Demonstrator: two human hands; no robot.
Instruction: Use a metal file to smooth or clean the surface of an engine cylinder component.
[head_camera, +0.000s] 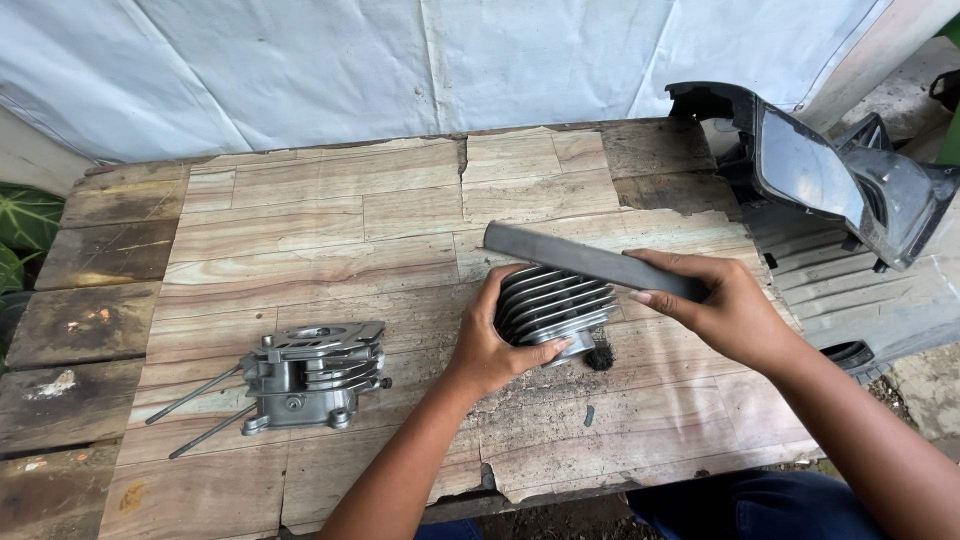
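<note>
The left hand (490, 345) has its fingers (548, 347) wrapped around a grey finned metal engine cylinder (555, 305), thumb over the top near side and fingertips curled under the lower fins, so they are clamped on it and hold it tipped on its side just above or on the worktop (330, 235); I cannot tell whether it touches. The right hand (725, 305) has its fingers closed on one end of a long flat dark grey bar (590, 260), seemingly a file or sharpening block, which lies across the top of the fins and runs out toward ten o'clock from that hand.

The step in hand looks like dressing or cleaning the cylinder with the bar laid against it. A small dark tuft of debris (599, 357) lies on the board at five o'clock from the cylinder, with fine dark specks scattered around it. By my judgement the next stroke calls for a firm left-hand hold so the cylinder does not roll, and the bar kept flat against the fins.

Further out, at eight o'clock from the cylinder and well apart, a grey cast metal cylinder head with long thin studs (305, 378) rests on the wood-grain, cracked worktop. At two o'clock, off the board's edge, sits a black plastic vehicle body panel (830, 165). A white tarpaulin sheet (400, 60) hangs behind.
</note>
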